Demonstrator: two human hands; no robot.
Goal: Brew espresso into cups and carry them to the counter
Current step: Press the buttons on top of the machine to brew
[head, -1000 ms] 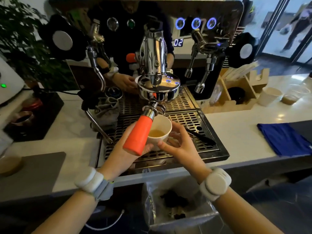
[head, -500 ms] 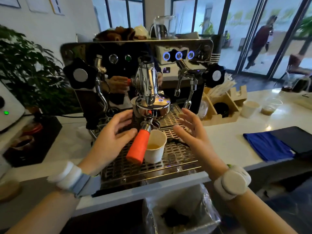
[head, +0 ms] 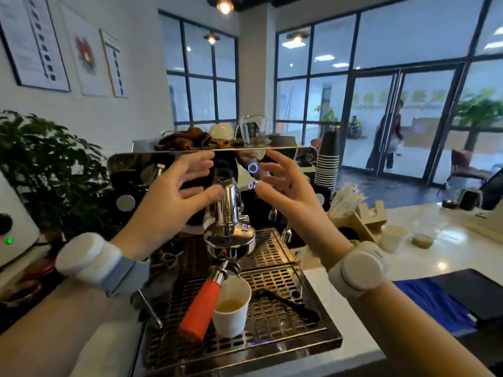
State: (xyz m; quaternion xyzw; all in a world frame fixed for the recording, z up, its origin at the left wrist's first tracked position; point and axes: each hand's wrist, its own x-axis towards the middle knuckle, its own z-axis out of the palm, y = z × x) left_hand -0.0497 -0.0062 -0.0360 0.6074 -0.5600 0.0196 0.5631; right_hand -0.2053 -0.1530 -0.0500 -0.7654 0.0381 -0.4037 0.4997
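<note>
A white paper cup (head: 231,308) with a little tan liquid stands on the drip tray (head: 275,330) of the chrome espresso machine (head: 285,155), under the group head (head: 230,240). The portafilter's orange handle (head: 200,312) leans against the cup's left side. My left hand (head: 174,197) is raised in front of the machine's face, fingers spread, holding nothing. My right hand (head: 285,191) is up at the same height, open, close to the lit blue ring button (head: 252,168). Both hands are well above the cup.
A black brush (head: 288,302) lies on the tray right of the cup. A blue cloth (head: 432,303) and a dark tablet (head: 473,292) lie on the white counter at right. Further back stand a wooden organiser (head: 359,221), another paper cup (head: 393,238) and a stack of cups (head: 328,164). A plant (head: 49,170) fills the left.
Both hands let go of the cup and handle and rose from the tray to the machine's front panel. The cup stays on the tray. The view tilted upward.
</note>
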